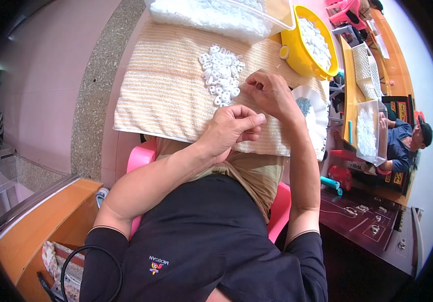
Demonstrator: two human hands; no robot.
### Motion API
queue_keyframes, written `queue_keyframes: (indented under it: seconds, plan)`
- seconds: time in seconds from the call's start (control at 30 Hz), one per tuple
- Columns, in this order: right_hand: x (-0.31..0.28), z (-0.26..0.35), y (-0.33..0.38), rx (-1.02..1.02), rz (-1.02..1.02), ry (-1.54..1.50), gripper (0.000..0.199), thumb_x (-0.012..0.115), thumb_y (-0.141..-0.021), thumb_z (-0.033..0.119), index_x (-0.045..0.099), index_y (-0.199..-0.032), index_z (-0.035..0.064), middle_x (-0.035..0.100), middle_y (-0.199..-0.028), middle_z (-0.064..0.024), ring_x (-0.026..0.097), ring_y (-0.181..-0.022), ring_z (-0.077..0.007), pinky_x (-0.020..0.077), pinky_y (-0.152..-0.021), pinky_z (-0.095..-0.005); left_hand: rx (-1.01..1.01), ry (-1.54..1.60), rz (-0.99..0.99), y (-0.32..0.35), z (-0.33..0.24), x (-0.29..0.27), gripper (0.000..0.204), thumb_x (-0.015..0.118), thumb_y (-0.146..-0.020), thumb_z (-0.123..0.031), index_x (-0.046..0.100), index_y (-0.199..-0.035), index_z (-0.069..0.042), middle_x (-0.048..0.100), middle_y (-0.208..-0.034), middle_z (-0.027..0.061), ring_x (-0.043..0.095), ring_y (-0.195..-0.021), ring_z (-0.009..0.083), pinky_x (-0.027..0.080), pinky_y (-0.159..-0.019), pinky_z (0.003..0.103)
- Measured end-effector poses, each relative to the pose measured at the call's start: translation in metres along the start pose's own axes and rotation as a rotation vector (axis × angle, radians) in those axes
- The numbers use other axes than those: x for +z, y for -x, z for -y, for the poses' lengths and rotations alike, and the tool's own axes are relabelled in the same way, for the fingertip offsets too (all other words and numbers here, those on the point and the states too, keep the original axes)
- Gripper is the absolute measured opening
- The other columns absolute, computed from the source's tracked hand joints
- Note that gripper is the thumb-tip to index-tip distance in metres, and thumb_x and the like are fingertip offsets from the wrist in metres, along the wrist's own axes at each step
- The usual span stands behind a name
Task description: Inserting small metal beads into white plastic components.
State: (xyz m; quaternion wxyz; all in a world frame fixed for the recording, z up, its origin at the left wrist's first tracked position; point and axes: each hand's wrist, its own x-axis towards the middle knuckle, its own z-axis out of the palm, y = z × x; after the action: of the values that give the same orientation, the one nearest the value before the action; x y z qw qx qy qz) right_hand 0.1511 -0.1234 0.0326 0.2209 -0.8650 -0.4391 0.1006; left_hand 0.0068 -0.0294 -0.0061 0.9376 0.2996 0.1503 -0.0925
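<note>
A pile of small white plastic rings (221, 73) lies on a cream striped towel (166, 90) spread over my lap. My left hand (234, 128) hovers near the towel's front edge with its fingers pinched together; whatever sits between them is too small to make out. My right hand (272, 93) rests just right of the pile, fingers curled in a pinch, and I cannot tell if it holds a piece. A white paper plate (314, 113) with tiny grey parts (303, 105) lies right of that hand.
A yellow bowl (297, 60) of white pieces stands at the back right, a clear plastic bin (216, 15) of white pieces behind the towel. I sit on a pink chair (138, 156). Another person (403, 141) sits at the right by a white tray (367, 131). A wooden cabinet (40, 226) is on my left.
</note>
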Motion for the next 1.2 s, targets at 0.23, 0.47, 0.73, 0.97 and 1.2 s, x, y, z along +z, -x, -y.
queue_keyframes:
  seconds: [0.23, 0.47, 0.73, 0.97, 1.2]
  plan:
    - [0.006, -0.009, -0.001, 0.005, -0.153, -0.133, 0.013, 0.073, -0.077, 0.008, 0.068, -0.086, -0.0001, 0.066, -0.075, -0.0081, 0.062, -0.067, -0.0143, 0.0483, -0.061, -0.0286, 0.006, 0.004, -0.006, -0.001, 0.001, -0.002, 0.009, 0.066, -0.089, -0.013, 0.062, -0.091, -0.005, 0.067, -0.093, 0.0065, 0.06, -0.074, 0.0078, 0.054, -0.069, 0.024]
    - [-0.008, 0.007, 0.024, 0.202, -0.111, -0.744, 0.014, 0.072, -0.081, 0.005, 0.067, -0.091, -0.0046, 0.066, -0.076, -0.0064, 0.062, -0.068, -0.0092, 0.0527, -0.06, -0.0226, 0.054, 0.065, -0.093, 0.003, -0.006, 0.004, 0.013, 0.063, -0.091, -0.017, 0.061, -0.098, -0.006, 0.066, -0.094, 0.0052, 0.059, -0.074, 0.0073, 0.053, -0.069, 0.024]
    - [0.01, 0.019, 0.065, 0.125, -0.262, -0.873, 0.01, 0.068, -0.085, 0.001, 0.067, -0.093, -0.0029, 0.068, -0.082, -0.007, 0.064, -0.074, -0.0111, 0.0538, -0.062, -0.0234, 0.108, 0.115, -0.028, 0.001, -0.001, 0.002, 0.019, 0.062, -0.092, -0.022, 0.064, -0.102, -0.006, 0.067, -0.089, 0.0031, 0.062, -0.077, 0.0095, 0.052, -0.071, 0.024]
    - [0.025, 0.019, 0.076, -0.038, -0.402, -0.737, 0.013, 0.067, -0.082, -0.003, 0.066, -0.096, -0.0029, 0.063, -0.09, -0.0097, 0.06, -0.081, -0.0145, 0.0494, -0.066, -0.0243, 0.133, 0.106, -0.001, -0.001, 0.002, 0.0, 0.016, 0.059, -0.094, -0.018, 0.063, -0.099, -0.004, 0.066, -0.089, 0.0056, 0.063, -0.078, 0.0133, 0.054, -0.076, 0.027]
    - [0.022, 0.013, 0.092, -0.052, -0.387, -0.564, 0.015, 0.065, -0.083, -0.005, 0.067, -0.098, -0.0028, 0.06, -0.095, -0.0087, 0.057, -0.083, -0.0117, 0.0485, -0.066, -0.0214, 0.132, 0.037, 0.021, 0.0, 0.004, 0.002, 0.016, 0.057, -0.095, -0.016, 0.06, -0.098, -0.001, 0.065, -0.09, 0.0086, 0.064, -0.079, 0.0145, 0.055, -0.076, 0.028]
